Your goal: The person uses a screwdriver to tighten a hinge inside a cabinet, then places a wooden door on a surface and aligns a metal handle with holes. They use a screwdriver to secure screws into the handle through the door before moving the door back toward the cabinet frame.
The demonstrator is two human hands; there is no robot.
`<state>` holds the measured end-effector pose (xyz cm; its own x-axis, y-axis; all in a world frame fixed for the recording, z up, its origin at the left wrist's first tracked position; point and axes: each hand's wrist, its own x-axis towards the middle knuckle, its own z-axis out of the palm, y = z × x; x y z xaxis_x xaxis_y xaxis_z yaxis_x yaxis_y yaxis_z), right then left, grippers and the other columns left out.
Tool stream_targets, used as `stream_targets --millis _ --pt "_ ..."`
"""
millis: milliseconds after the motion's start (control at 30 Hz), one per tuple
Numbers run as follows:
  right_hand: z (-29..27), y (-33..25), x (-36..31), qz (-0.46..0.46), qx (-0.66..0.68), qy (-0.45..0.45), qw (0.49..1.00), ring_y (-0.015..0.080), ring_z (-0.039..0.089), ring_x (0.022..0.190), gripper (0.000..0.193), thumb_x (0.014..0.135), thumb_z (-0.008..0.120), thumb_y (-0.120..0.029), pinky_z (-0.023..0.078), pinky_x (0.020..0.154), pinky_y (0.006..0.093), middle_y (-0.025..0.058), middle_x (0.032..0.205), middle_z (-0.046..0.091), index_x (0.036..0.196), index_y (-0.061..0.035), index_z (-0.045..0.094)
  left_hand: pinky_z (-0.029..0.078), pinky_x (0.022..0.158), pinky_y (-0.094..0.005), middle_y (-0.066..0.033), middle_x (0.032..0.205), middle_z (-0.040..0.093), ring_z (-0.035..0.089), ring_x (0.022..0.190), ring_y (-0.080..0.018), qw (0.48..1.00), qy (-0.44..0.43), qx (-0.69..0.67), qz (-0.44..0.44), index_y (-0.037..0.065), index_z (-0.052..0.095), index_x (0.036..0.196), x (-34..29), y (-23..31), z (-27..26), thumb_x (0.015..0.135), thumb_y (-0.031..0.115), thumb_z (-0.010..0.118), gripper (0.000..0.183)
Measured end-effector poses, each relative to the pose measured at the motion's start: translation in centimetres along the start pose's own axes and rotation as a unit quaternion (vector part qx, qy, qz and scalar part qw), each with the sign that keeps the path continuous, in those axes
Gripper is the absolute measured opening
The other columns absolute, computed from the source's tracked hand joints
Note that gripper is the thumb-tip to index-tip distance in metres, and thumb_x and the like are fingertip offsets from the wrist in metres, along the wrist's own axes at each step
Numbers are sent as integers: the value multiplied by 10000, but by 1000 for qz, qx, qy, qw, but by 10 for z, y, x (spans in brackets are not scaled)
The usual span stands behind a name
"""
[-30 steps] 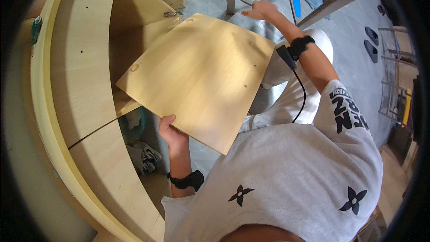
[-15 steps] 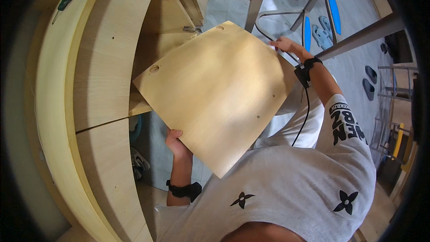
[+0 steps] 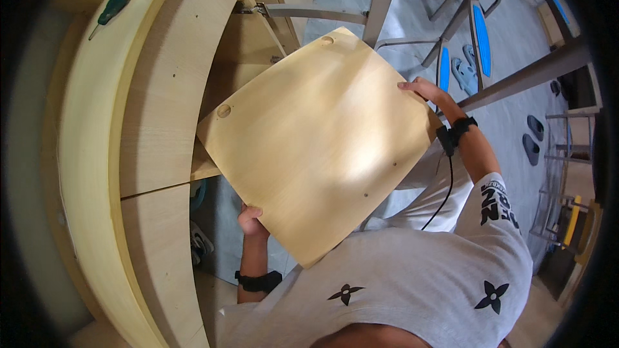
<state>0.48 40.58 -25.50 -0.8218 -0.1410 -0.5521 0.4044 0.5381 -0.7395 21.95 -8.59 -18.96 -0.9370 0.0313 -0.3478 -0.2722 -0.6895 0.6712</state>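
Note:
A flat wooden cabinet door (image 3: pixel 309 142) hangs tilted between my two hands, off any hinge. Two round hinge holes sit near its far left edge, and two small dark holes show near the opposite edge. My left hand (image 3: pixel 252 220) is closed on the lower left edge, thumb on top. On the far right edge my right hand (image 3: pixel 420 88) grips too, its other fingers hidden beneath. Behind the door's far corner stands the open cabinet (image 3: pixel 229 80), with a metal hinge (image 3: pixel 258 9) on its side. A green-handled screwdriver (image 3: pixel 115 8) lies on the curved wooden top at left.
Metal frame legs (image 3: pixel 383 6) with blue-padded steps (image 3: pixel 480 38) stand at the far right. Slippers (image 3: pixel 464 74) lie on the grey floor, and shoes (image 3: pixel 201 241) sit under the cabinet. A cable (image 3: pixel 449 183) hangs from my right wrist band.
The door has turned slightly in my hands, its near corner shifting left and closer to me. My right hand's thumb now lies on top of the edge. The view has shifted a little.

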Motion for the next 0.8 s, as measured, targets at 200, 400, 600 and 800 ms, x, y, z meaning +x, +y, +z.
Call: stream_targets --millis 200,400,600,800 --pt "-3 -15 3 -12 -37 -14 999 171 604 613 658 760 603 -570 475 591 283 102 665 631 786 84 667 499 790 -393 -179 1078 560 588 917 -321 1000 24 4 -15 -51 402 1238 -1 4 -5 590 131 523 683" --pt "22 14 24 19 -26 -102 994 126 513 511 720 741 586 -645 396 472 267 62 607 580 754 72 658 473 822 -376 -168 1064 569 582 926 -297 997 -46 54 40 -53 433 1196 -23 26 18 546 100 527 674" --pt "36 14 10 44 -42 -168 984 71 279 395 597 770 573 -627 177 376 261 -48 456 357 613 -52 610 490 759 -364 -157 1001 593 601 853 -294 987 -4 145 65 -61 465 1171 -23 41 15 539 89 534 653" --pt "38 42 1 25 -18 -124 992 82 319 402 556 743 655 -547 208 381 267 -22 484 406 636 -2 621 492 760 -346 -121 1002 616 606 876 -276 989 29 144 -17 -16 510 1166 -5 41 -7 486 64 576 688"
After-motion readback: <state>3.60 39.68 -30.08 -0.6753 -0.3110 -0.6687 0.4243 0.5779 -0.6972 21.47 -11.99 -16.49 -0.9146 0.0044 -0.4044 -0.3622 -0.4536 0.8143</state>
